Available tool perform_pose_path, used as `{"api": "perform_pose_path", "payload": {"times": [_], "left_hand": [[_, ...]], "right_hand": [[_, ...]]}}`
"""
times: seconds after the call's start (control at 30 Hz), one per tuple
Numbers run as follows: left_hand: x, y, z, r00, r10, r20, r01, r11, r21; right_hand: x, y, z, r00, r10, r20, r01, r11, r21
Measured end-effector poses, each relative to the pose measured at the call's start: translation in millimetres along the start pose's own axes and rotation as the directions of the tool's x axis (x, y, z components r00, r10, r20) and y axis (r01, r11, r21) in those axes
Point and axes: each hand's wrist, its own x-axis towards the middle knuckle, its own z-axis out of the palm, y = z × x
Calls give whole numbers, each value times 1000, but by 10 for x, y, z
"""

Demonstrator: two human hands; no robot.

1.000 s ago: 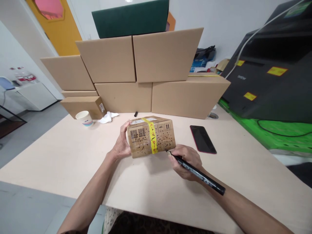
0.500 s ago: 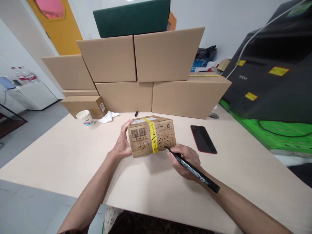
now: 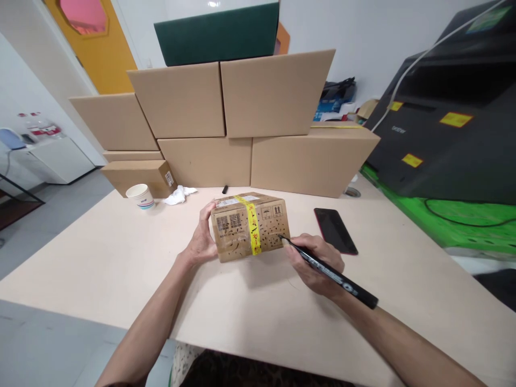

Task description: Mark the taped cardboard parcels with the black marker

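A small cardboard box (image 3: pixel 236 236) with yellow tape (image 3: pixel 252 226) across it is tilted over the table, its front face covered in many black marks. My left hand (image 3: pixel 202 236) grips the box at its left side, thumb in front and other fingers partly hidden behind. In my right hand (image 3: pixel 316 260) is a black marker (image 3: pixel 334 274), held like a pen. Its tip is at the lower right of the box's front face, touching or very close to it. A small black cap (image 3: pixel 224 189) lies on the table behind the box.
Large cardboard boxes (image 3: pixel 282 97) are stacked at the back, with a dark green box (image 3: pixel 217 35) on top. A paper cup (image 3: pixel 140 196) and crumpled tissue (image 3: pixel 179 194) stand left; a phone (image 3: pixel 335 231) lies right. The table (image 3: pixel 250 317) ends near my body.
My right hand and the marker have shifted right and slightly up, the tip now nearer the box's right edge. My left hand and the box have barely moved.
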Motion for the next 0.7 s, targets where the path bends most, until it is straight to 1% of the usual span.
{"api": "perform_pose_path", "payload": {"times": [0.2, 0.33, 0.43, 0.53, 0.6, 0.7], "left_hand": [[13, 12, -3, 1000, 7, 4, -7, 1000, 5], [23, 20, 6, 999, 30, -12, -30, 999, -17], [26, 26, 18, 999, 19, -25, -20, 1000, -18], [22, 27, 22, 999, 18, -29, -18, 1000, -20], [21, 26, 20, 1000, 15, -24, -15, 1000, -12], [22, 24, 14, 1000, 13, -19, -13, 1000, 6]], "right_hand": [[56, -2, -12, 1000, 2, -16, -2, 1000, 31], [81, -17, -23, 1000, 5, -8, -4, 998, 59], [75, -24, -10, 1000, 10, 7, -10, 998, 66], [59, -23, 6, 1000, 1, -1, -1, 996, 84], [51, -19, 20, 1000, -13, -4, 14, 994, 113], [49, -13, 39, 1000, -20, 24, 15, 982, 186]]}}
